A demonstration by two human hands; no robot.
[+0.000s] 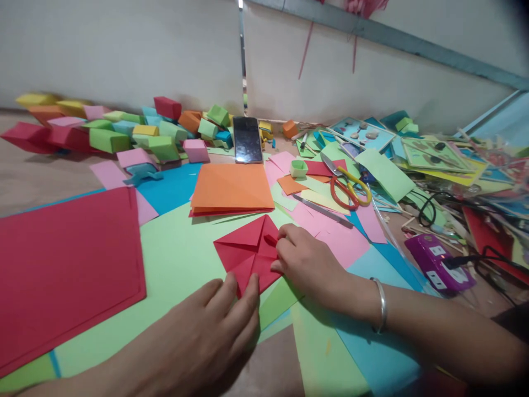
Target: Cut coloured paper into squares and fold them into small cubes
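A square of red paper (248, 251), its corners folded toward the middle, lies between both of my hands on a pale green sheet (177, 259). With its fingers closed, my right hand (308, 259) pinches the right-hand flap, which is partly lifted. The near corner is held by the fingertips of my left hand (223, 320), one on each side of it. Just beyond the folded square sits a stack of orange paper (231, 187) with red beneath. Large red sheets (66, 270) are piled to the left.
Folded paper boxes (109, 140) line the wall at the back left, beside a phone (248, 140). Scissors (351, 190) and a flat metal blade (324, 211) lie among paper scraps. A purple power strip (438, 264) with black cables stands at the right.
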